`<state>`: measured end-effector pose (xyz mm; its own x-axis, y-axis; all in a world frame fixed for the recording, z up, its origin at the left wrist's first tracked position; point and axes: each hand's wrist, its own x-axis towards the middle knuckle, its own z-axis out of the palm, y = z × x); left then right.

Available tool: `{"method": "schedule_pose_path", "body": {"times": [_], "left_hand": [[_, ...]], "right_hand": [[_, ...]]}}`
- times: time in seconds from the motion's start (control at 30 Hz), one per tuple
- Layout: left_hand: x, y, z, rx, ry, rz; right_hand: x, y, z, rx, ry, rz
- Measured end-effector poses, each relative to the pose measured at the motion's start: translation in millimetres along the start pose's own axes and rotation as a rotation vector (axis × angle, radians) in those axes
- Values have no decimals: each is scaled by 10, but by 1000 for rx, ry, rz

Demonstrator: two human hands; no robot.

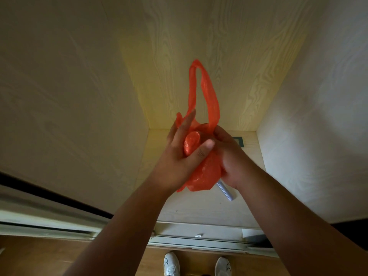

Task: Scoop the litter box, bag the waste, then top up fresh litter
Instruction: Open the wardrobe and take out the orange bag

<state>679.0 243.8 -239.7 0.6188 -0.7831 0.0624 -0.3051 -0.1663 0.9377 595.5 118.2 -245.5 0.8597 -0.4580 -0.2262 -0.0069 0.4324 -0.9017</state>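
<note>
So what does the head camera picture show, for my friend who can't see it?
Two hands, left and right, hold a crumpled orange bag with one handle loop sticking up, inside a pale wooden cupboard. White shoes stand on the floor below.

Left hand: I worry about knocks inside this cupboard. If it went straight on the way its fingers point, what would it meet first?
Probably the thin orange plastic bag's loop handle, which rises just past the left hand's fingertips. Beyond that stands the pale wood-grain back panel, though depth is unclear.

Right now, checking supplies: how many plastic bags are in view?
1: an orange plastic bag gripped between the left hand and right hand. Others may be hidden.
</note>
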Motion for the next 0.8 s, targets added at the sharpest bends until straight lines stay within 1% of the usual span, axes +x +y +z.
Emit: {"method": "schedule_pose_path", "body": {"times": [0.07,0.13,0.23,0.3,0.33,0.37,0.4,0.43,0.47,0.5,0.53,0.6,0.7,0.8], "left_hand": [[18,-20,13,29,-7,15],[50,-57,14,69,33,32],[109,-120,-31,57,48,-9],[146,-185,-81,143,67,-32],[166,-226,-112,213,98,-47],[181,-264,-143,277,128,-64],[193,-295,-169,326,144,-81],[199,-324,-184,356,144,-95],[200,-346,-194,377,135,-106],[198,-358,-191,391,125,-115],[192,-357,-183,405,119,-115],[182,-336,-155,435,109,-84],[159,-281,-113,451,61,-48],[146,-276,-108,557,57,24]], "right_hand": [[10,23,3,-42,-16,41],[39,27,-31,-115,-37,75],[52,-30,-108,-176,-95,123],[62,-33,-183,-219,-89,100],[69,-24,-220,-247,-20,55],[71,-15,-247,-287,95,-24],[72,2,-269,-350,233,-140],[61,15,-275,-419,333,-274],[56,34,-264,-486,365,-390],[50,35,-230,-546,346,-472],[59,39,-194,-593,313,-513],[115,48,-137,-653,264,-494],[200,86,-84,-686,219,-339],[251,144,-55,-519,118,-135]]}}
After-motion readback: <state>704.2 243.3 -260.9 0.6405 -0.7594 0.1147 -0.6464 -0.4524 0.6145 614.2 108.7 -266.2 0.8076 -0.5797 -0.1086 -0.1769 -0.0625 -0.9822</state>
